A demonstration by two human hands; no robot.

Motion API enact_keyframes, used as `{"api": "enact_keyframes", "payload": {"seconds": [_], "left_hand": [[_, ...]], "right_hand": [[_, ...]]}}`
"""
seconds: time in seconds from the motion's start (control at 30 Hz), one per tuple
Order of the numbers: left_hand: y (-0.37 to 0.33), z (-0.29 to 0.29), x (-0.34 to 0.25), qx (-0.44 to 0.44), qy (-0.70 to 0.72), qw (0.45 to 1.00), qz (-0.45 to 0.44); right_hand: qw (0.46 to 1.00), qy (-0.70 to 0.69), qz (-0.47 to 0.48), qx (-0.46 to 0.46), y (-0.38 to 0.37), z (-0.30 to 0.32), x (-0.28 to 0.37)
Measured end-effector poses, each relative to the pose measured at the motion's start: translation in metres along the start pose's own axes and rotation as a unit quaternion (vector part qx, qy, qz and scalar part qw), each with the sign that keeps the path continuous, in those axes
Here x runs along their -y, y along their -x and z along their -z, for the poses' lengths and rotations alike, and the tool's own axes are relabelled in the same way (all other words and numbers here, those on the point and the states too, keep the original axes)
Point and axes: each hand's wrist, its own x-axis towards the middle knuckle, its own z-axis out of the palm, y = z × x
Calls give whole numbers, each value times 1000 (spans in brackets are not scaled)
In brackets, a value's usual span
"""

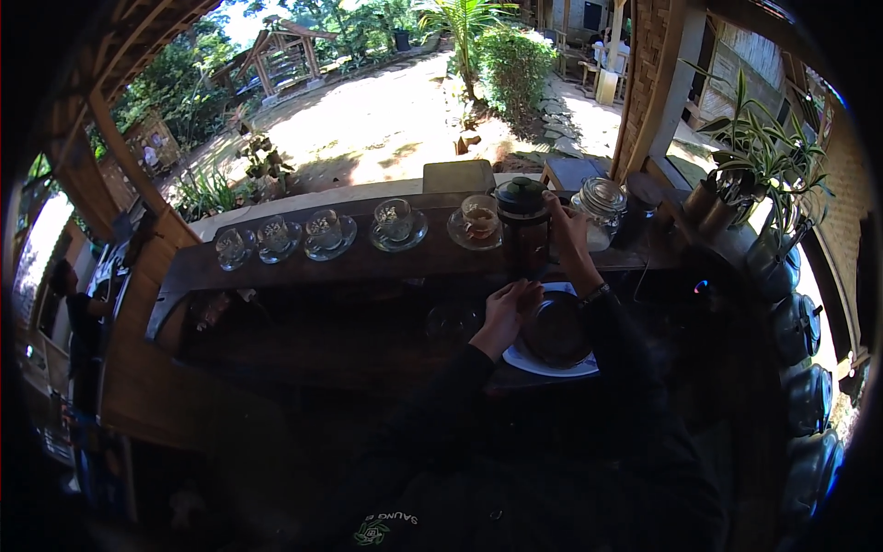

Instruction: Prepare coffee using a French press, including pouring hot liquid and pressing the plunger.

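Across the view: long dark wooden counter (405,265), with an open strip of wood along the near edge, in front of the cups. Below that edge, right of centre: pale plate (552,371), with dark round dish (561,333) over it. Upright over the counter's near edge: French press (524,235), dark inside, base lost in shadow. At its handle: right hand (572,237), fingers curled closed around it. Just below the press: left hand (506,313), fingers bent and bunched; cannot tell whether holding anything. Tight room right: glass jar (602,207). Tight room left: brown-filled cup (480,222). Farther left, past a wider gap: four clear cups (324,230) on saucers.
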Motion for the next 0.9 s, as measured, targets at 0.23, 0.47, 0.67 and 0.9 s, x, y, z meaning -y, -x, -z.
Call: {"api": "enact_keyframes", "payload": {"seconds": [0.23, 0.47, 0.67, 0.9], "left_hand": [[28, 16, -26, 10, 5, 999, -44], [46, 45, -68, 14, 16, 998, -58], [54, 71, -113, 12, -7, 999, -49], [48, 91, -154, 27, -22, 999, 23]], "right_hand": [[998, -55, -21, 12, 10, -25, -4], [997, -26, -48, 60, 27, -71, 4], [997, -62, -24, 38, 33, -121, 4], [999, 32, 11, 25, 18, -159, -4]]}}
